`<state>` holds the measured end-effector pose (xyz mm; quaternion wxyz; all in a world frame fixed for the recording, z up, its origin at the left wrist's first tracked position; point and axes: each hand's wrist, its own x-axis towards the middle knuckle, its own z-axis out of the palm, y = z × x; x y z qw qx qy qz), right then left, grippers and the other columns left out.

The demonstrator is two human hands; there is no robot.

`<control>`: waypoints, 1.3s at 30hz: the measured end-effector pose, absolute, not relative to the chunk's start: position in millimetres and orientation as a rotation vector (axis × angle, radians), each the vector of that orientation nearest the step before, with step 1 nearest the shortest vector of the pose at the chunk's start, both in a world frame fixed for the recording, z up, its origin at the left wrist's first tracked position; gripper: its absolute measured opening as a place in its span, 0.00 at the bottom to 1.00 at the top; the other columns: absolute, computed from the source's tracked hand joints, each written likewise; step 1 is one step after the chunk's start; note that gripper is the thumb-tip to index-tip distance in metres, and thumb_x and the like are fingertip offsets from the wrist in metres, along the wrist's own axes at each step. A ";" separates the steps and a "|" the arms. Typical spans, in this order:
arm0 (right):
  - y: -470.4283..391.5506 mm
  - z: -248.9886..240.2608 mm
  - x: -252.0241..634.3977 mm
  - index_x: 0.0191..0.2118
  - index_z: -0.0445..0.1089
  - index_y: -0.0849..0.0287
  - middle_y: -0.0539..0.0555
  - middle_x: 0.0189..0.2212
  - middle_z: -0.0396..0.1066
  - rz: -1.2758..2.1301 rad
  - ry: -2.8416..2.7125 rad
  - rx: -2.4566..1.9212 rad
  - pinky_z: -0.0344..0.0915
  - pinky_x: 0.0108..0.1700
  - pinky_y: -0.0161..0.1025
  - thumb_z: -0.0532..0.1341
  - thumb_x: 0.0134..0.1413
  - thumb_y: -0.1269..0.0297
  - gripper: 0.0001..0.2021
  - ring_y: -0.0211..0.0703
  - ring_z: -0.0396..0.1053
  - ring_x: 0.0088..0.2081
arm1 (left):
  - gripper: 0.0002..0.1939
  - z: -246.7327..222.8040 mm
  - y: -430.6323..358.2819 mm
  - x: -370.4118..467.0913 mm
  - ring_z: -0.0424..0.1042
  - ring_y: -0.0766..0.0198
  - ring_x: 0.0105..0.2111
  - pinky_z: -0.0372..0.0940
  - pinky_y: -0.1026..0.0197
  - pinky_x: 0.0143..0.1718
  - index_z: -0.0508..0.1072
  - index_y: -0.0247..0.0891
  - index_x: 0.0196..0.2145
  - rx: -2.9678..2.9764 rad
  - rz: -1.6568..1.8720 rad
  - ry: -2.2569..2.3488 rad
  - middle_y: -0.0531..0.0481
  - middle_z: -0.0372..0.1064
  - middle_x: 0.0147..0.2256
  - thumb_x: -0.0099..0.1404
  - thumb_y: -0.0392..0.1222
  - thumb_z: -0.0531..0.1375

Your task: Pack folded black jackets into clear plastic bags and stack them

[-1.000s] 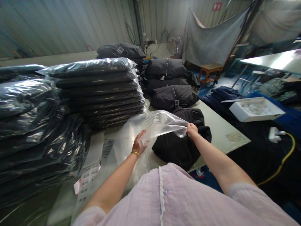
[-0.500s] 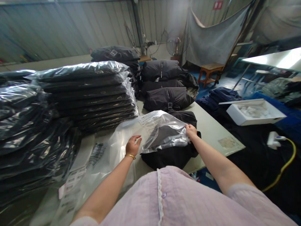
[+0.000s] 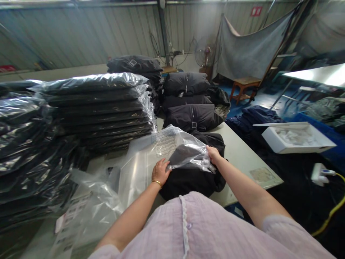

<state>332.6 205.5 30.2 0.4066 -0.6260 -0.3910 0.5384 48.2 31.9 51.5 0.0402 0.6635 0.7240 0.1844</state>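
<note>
A clear plastic bag (image 3: 190, 153) with printed text spreads over a folded black garment (image 3: 188, 183) in front of me. My right hand (image 3: 214, 155) pinches the bag's right end, where the film is bunched. At the near left corner of the bag, my left hand (image 3: 161, 172) has its fingers closed on the edge; the thumb side is partly hidden. The garment lies on the table beneath the bag, and both hands are just above it. More flat clear bags (image 3: 132, 176) lie to the left of my left hand.
Bagged black garments (image 3: 102, 104) form a tall stack at left, with another pile (image 3: 32, 151) nearer. Folded black jackets (image 3: 191, 117) are piled behind the bag. Right of the table (image 3: 242, 154) are an open white box (image 3: 299, 138) and a power strip (image 3: 320, 174) with a yellow cord.
My left hand has moved right and closed on the bag's near edge. My right hand has shifted slightly left with its end of the bag. Loose film at left has lifted and crumpled.
</note>
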 end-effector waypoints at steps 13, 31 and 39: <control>196.4 53.6 282.6 0.38 0.71 0.61 0.59 0.29 0.77 1.936 -0.911 -1.126 0.65 0.23 0.30 0.61 0.57 0.47 0.19 0.40 0.74 0.26 | 0.13 60.5 117.1 76.7 0.74 0.66 0.25 0.54 0.70 0.17 0.69 0.38 0.33 0.855 1.151 1.648 0.49 0.75 0.35 0.56 0.50 0.63; 166.9 26.1 222.5 0.26 0.70 0.57 0.44 0.17 0.65 1.765 -1.229 -1.079 0.58 0.24 0.31 0.67 0.39 0.50 0.15 0.32 0.61 0.20 | 0.14 50.8 107.7 84.3 0.71 0.69 0.25 0.68 0.66 0.25 0.70 0.37 0.38 0.544 1.242 1.449 0.51 0.71 0.31 0.55 0.43 0.66; 164.1 26.7 238.3 0.25 0.69 0.58 0.44 0.19 0.68 1.790 -1.110 -1.150 0.60 0.27 0.30 0.67 0.41 0.56 0.11 0.33 0.63 0.24 | 0.16 52.1 98.3 91.0 0.59 0.75 0.16 0.57 0.70 0.17 0.69 0.37 0.31 0.700 1.194 1.585 0.58 0.64 0.22 0.49 0.44 0.70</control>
